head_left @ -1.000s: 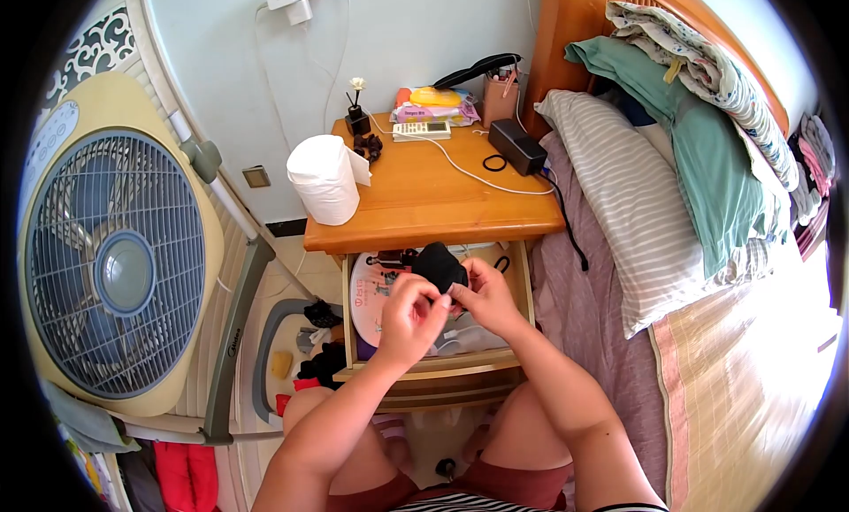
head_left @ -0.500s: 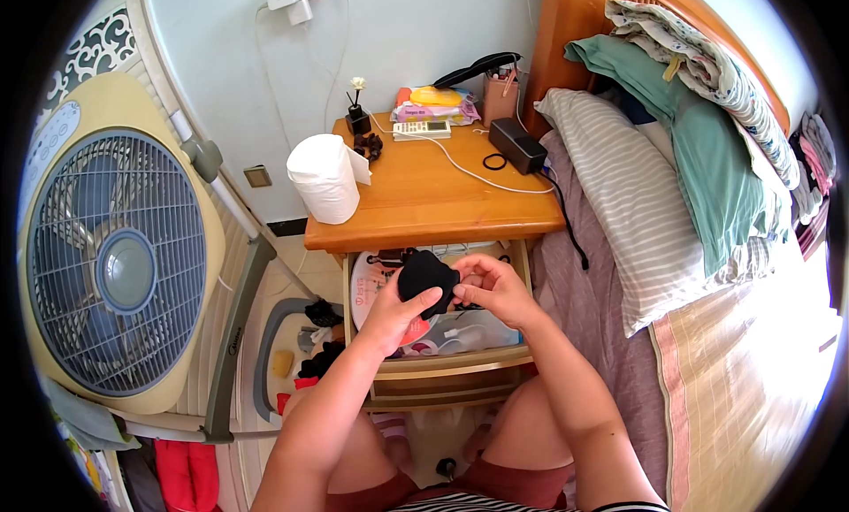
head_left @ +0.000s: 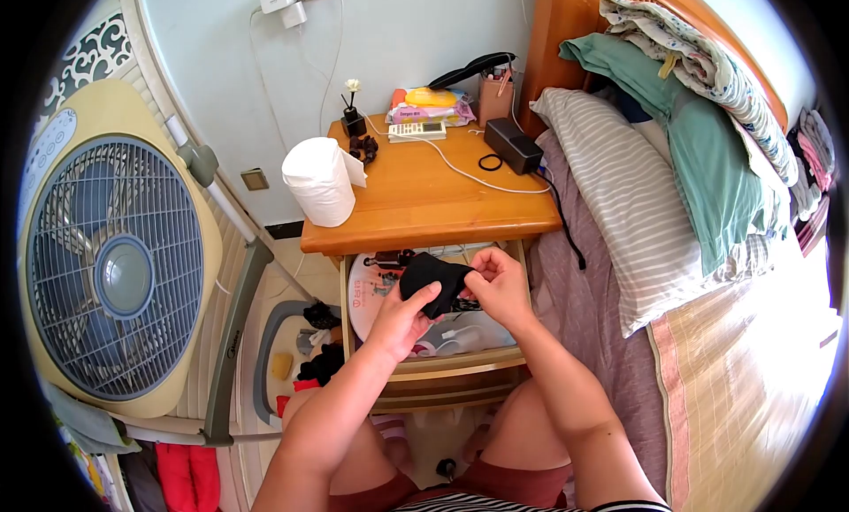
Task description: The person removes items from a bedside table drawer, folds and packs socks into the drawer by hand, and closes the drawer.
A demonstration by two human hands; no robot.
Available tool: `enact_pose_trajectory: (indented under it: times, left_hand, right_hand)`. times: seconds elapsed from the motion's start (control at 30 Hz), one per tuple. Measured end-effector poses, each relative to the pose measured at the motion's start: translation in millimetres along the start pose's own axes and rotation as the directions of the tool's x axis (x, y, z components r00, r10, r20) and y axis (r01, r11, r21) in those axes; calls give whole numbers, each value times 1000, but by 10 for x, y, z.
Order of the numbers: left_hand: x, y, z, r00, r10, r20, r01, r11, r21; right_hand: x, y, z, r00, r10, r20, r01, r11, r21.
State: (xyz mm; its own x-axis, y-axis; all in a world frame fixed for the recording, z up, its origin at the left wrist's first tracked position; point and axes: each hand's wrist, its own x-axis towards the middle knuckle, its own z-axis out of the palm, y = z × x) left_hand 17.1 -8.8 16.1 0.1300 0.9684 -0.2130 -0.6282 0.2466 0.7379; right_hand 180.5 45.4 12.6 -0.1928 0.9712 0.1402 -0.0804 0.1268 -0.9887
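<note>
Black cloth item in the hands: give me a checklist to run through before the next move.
1. Left hand holds the black cloth item: ok, the thumb lies across it.
2. Right hand is on the item too: ok, its fingers are at the item's right edge.
3. Drawer is open below the hands: ok.
4. Item is empty inside: cannot tell, its inside does not show.
5. Drawer's contents are fully in view: not ok, the hands and item cover part of them.
6. Nightstand top is bare: not ok, a white paper roll and remote control are on it.
</note>
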Motion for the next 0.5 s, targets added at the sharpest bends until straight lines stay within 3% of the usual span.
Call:
enact_pose_trajectory:
  times: [0.1, 0.2, 0.27, 0.37, 0.4, 0.43, 0.5]
  left_hand:
    - [-8, -10, 2, 998, -4, -61, 3, 1000, -9]
    - [4, -44, -41, 996, -1, -92, 1, 1000, -1]
    - [30, -92, -96, 994, 49, -102, -51, 999, -14]
    - [52, -95, -103, 983, 149, -106, -149, 989, 6]
    - [47, -115, -113, 983, 150, -106, -150, 989, 6]
    - [32, -151, -131, 980, 177, -94, -171, 983, 64]
    - [27, -191, -184, 976, 201, -80, -191, 974, 121]
  right_hand:
    - [-14, 0, 11, 999, 27, -42, -25, 998, 49]
    - [3, 91, -18, 999, 40, 19, -41, 999, 20]
    - [20, 155, -26, 984, 108, 140, -136, 967, 215]
    - [-20, 139, 44, 942, 237, 237, -279, 946, 164]
    - [-32, 197, 66, 919, 250, 303, -270, 963, 25]
    - [-59, 251, 102, 919, 250, 304, -270, 963, 25]
    - [-107, 289, 184, 951, 43, 306, 7, 987, -160]
